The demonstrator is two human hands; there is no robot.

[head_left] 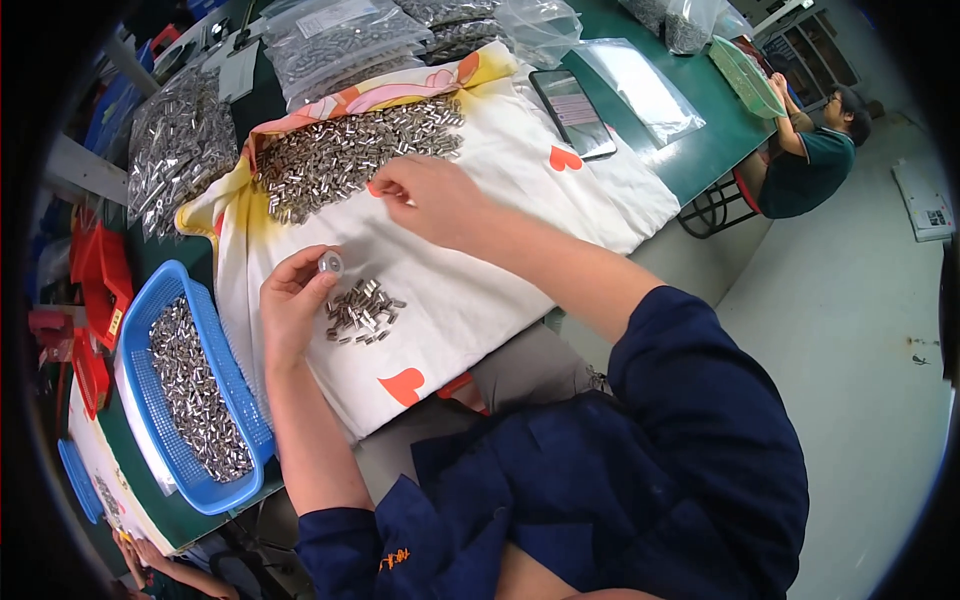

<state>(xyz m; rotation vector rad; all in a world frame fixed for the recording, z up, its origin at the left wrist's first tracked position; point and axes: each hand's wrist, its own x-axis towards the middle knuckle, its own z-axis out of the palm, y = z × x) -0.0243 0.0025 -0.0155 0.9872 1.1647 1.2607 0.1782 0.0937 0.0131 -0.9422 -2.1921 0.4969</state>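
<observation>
My left hand pinches a small round grey-white piece that seems to have a hole in its middle. Just beside it on the white cloth lies a small heap of short metal cylinders. My right hand is over the cloth at the near edge of a large pile of similar metal cylinders. Its thumb and fingers are drawn together; whatever they hold, if anything, is too small to make out. A bit of red shows at its fingertips.
A blue plastic basket holding many metal cylinders stands at the left. Filled clear bags line the back. A phone lies on the cloth beside a plastic bag. Another person sits at the far right by a green basket.
</observation>
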